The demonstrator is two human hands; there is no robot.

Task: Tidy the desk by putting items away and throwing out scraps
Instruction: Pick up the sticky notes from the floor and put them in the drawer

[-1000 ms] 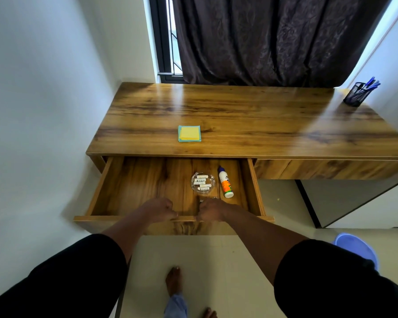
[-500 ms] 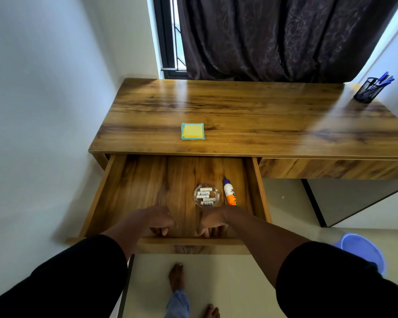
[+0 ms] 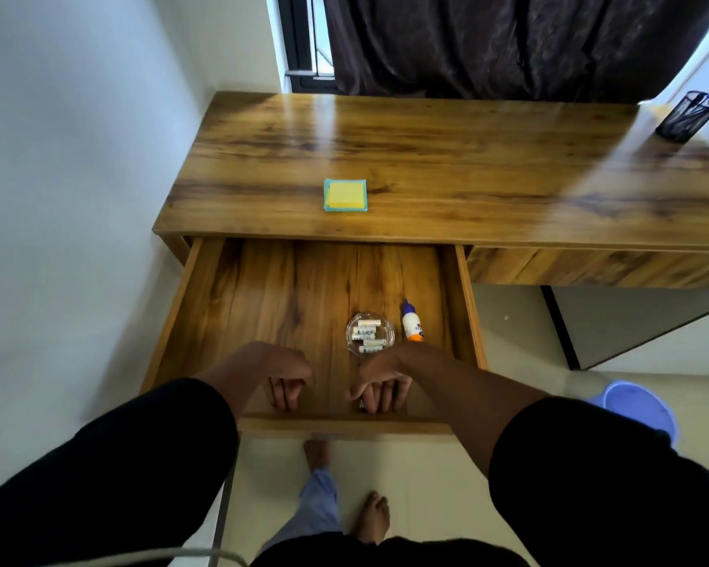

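The left drawer [image 3: 271, 304] of the wooden desk [image 3: 467, 165] stands pulled far out. My left hand [image 3: 263, 366] and my right hand [image 3: 385, 378] are inside it, fingers hooked down behind its front panel [image 3: 344, 425]. Just beyond my right hand, a small glass dish [image 3: 370, 334] holding several white batteries sits on the drawer floor. A white glue bottle [image 3: 412, 323] with an orange base lies to the right of the dish. A yellow sticky-note pad [image 3: 345, 194] on a blue sheet lies on the desktop above the drawer.
A black mesh pen holder [image 3: 686, 116] with blue pens stands at the desk's far right corner. A blue bin [image 3: 639, 411] sits on the floor to the right. A white wall runs close along the left; a dark curtain hangs behind the desk.
The drawer has slid further out toward me, pulled by both hands. My fingers moved from the top edge of the front panel to its inner side.
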